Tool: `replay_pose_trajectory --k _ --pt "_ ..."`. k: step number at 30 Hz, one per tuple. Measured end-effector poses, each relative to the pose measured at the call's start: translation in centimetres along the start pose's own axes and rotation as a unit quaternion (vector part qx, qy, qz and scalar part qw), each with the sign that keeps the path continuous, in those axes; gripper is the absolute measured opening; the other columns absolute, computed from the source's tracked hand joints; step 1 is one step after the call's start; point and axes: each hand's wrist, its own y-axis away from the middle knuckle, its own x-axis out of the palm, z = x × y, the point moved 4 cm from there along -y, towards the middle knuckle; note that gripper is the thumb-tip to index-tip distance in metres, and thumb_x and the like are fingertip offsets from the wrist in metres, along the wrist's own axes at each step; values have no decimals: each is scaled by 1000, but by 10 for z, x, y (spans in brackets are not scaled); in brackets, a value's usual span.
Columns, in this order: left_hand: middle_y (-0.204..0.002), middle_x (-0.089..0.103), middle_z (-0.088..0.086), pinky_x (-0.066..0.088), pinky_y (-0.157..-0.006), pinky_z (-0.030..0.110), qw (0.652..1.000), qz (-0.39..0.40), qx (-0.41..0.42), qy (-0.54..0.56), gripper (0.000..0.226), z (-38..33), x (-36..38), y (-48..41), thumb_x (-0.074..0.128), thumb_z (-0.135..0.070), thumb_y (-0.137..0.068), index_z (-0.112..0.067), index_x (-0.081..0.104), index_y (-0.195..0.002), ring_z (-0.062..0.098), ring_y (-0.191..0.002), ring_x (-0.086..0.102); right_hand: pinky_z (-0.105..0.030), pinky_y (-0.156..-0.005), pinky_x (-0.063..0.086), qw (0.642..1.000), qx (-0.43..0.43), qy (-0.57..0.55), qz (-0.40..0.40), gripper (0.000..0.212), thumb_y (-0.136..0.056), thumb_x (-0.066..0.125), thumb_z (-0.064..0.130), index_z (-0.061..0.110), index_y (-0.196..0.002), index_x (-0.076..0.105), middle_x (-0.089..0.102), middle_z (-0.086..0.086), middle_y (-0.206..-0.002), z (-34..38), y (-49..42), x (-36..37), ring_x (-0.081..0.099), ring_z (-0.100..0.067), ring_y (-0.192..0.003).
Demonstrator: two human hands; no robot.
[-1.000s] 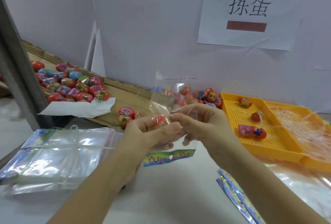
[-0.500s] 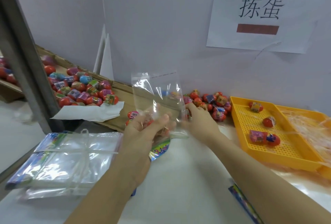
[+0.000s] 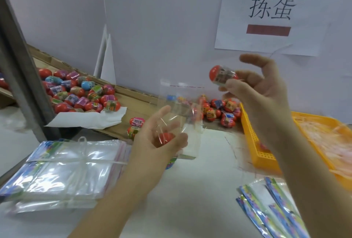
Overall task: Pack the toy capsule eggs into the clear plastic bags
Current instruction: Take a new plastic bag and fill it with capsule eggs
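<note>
A: Over the worktop [image 3: 190, 199], a clear bag [image 3: 182, 108] is standing upright in the left hand [image 3: 162, 142], fingers [image 3: 180, 139] curling round it, red egg [image 3: 164, 138] sitting inside.

B: And the right hand [image 3: 261, 89] is pinching a second egg [image 3: 222, 75], fingers clamping it, up right of the bag.

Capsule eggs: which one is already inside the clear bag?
The red egg low in the clear bag that the left hand holds, seen through the plastic. The right hand holds a second egg outside it; the rest lie in loose piles.
</note>
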Motion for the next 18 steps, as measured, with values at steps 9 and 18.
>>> replay_pose_trajectory --k 9,18 --pt "-113 71 -14 52 -67 11 992 86 37 -88 69 0 8 8 81 -9 -74 -47 58 -126 4 -81 72 -19 -92 16 894 -83 411 158 19 -87 58 40 50 -104 59 57 32 -82 25 11 16 42 4 -100" --pt "-106 75 -9 59 -73 36 995 94 22 -35 48 -5 10 6 73 -38 -62 -44 70 -110 25 -87 74 -30 -82 17 873 -139 443 149 11 -89 58 40 44 -97 64 59 32 -83 29 9 10 41 5 -98"
